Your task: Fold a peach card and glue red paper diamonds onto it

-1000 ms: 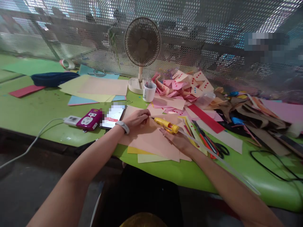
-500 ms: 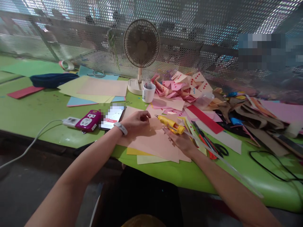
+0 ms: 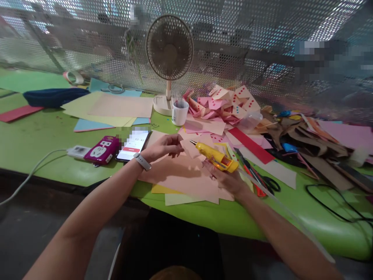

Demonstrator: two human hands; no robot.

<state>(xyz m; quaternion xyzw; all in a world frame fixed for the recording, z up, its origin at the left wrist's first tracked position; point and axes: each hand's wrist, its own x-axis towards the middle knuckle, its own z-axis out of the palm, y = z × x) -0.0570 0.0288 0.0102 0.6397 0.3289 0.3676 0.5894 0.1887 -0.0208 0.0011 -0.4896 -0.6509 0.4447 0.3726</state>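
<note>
My right hand (image 3: pixel 223 177) is closed around a yellow hot glue gun (image 3: pixel 214 155), its metal nozzle aimed left and a long clear glue stick trailing from its back. Between the fingers of my left hand (image 3: pixel 167 147) is a small pale pink piece of paper (image 3: pixel 189 149), raised a little and close beside the nozzle. Under both hands lies a stack of pale pink sheets (image 3: pixel 180 177), with yellow and cream paper edges showing below it. A lit phone (image 3: pixel 134 146) rests left of my left wrist.
A fan (image 3: pixel 169 48) and a white cup (image 3: pixel 180 112) stand behind. Folded pink paper pieces with dots (image 3: pixel 221 102) heap up at the back. A box cutter (image 3: pixel 252 175) and black-handled scissors (image 3: pixel 271 184) lie right. A purple power adapter (image 3: pixel 101 151) sits left with a white cable.
My left hand has closed on the small paper piece and lifted it. The glue gun has shifted slightly right and turned, staying in my right hand. The camera view has moved a little.
</note>
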